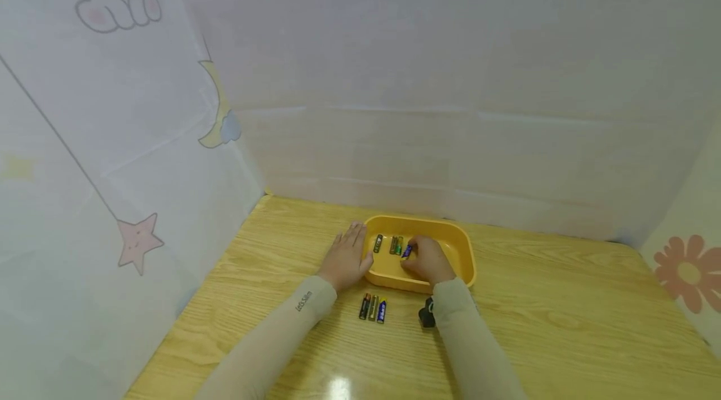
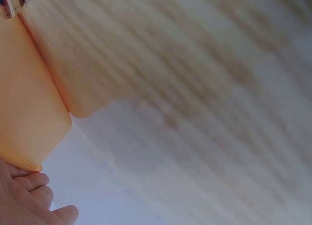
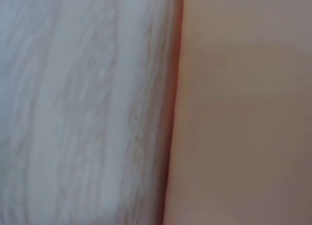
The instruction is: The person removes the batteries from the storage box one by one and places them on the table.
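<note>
Pinching a blue battery (image 1: 407,251) between thumb and fingers, the right hand (image 1: 432,261) is down inside a yellow tray (image 1: 465,248), over on its right part. The blue battery is tilted, and part of it is hidden from me by the fingers. Just beside it, to the left, a green battery (image 1: 399,246) and a brown battery (image 1: 393,245) lie next to each other on the tray's floor, while a dark battery (image 1: 378,243) lies apart from them, near the left end. The left hand (image 1: 345,259) rests against that left end, its fingers straight along the rim and its thumb reaching over the edge.

In front of the tray, on the wooden desk (image 1: 563,306), I can see three more batteries in a short row: a black one (image 1: 365,306) with a coppery end, a gold one (image 1: 373,308) and another blue one (image 1: 382,311) with a yellow end. A small black device (image 1: 427,313) sits at the right wrist. Both sleeves are pale, and the left sleeve (image 1: 276,331) has lettering near its cuff. Behind the desk hangs a whitish sheet (image 1: 394,87), and a pink star (image 1: 139,242) is drawn on the left side.
</note>
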